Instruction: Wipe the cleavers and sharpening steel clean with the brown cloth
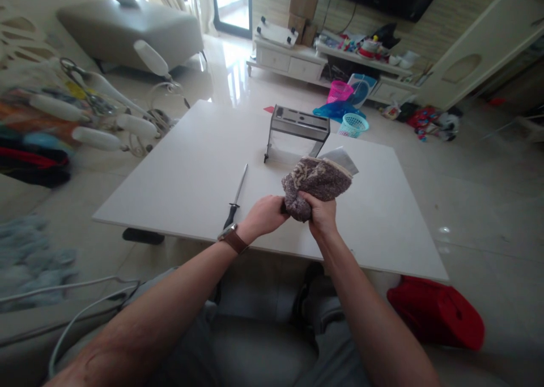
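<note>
A brown-grey cloth (321, 177) is bunched over the table, wrapped around part of a cleaver whose flat grey blade (344, 159) sticks out at the upper right. My left hand (267, 214) is closed on the cleaver's dark handle, at the cloth's left side. From the right, my right hand (323, 214) grips the cloth, thumb on top. To the left on the white table (178, 177) lies a sharpening rod (241, 186) with a black handle, its tip pointing away. Behind the cloth stands a dark-framed knife block (301, 122) with clear sides.
A small red piece (268, 109) lies beside the block. Beyond the table are a turquoise basket (352, 125), a pink basket (340, 91) and a white TV cabinet (293, 64). A white-padded frame (138, 125) stands left; a red object (437, 313) is below the right edge.
</note>
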Motion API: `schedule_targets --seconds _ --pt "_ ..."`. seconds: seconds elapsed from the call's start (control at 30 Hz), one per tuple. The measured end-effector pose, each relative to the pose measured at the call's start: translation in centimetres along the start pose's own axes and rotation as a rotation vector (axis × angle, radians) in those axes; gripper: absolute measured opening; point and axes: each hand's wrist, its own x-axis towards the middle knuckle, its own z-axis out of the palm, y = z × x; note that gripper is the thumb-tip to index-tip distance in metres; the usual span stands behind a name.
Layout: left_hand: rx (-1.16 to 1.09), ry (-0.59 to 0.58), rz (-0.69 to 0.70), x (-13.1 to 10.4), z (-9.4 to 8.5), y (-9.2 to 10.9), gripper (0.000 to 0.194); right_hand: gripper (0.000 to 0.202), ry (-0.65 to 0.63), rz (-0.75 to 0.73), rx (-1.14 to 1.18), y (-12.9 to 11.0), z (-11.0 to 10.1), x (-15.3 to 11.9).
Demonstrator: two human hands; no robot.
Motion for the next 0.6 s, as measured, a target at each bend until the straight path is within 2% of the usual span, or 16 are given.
schedule_targets --seconds 0.13,0.3,0.37,0.43,0.53,0.6 --pt "0.051 0.026 0.063 0.3 -0.8 -0.8 0.019 0.047 0.031 -0.024 0.058 -1.8 -1.8 2.1" --pt "0.156 0.015 0.147 0.3 -1.5 -2.1 0.018 0.048 0.219 -0.074 0.174 -3.7 -5.6 6.1" --pt "0.19 0.013 0.169 0.2 -1.8 -2.6 0.018 0.049 0.245 -0.122 0.179 -4.3 -6.8 6.9" --pt "0.216 0.01 0.191 0.0 -2.2 -3.1 0.017 0.048 0.141 -0.092 0.112 -4.8 -7.6 7.1" --pt "0.228 -0.007 0.225 -0.3 -2.9 -4.1 0.016 0.046 -0.115 0.066 -0.059 -5.3 -8.2 6.3" --pt "0.228 -0.032 0.24 -0.4 -3.2 -4.7 0.015 0.05 -0.195 0.146 -0.152 -5.3 -8.2 5.7"
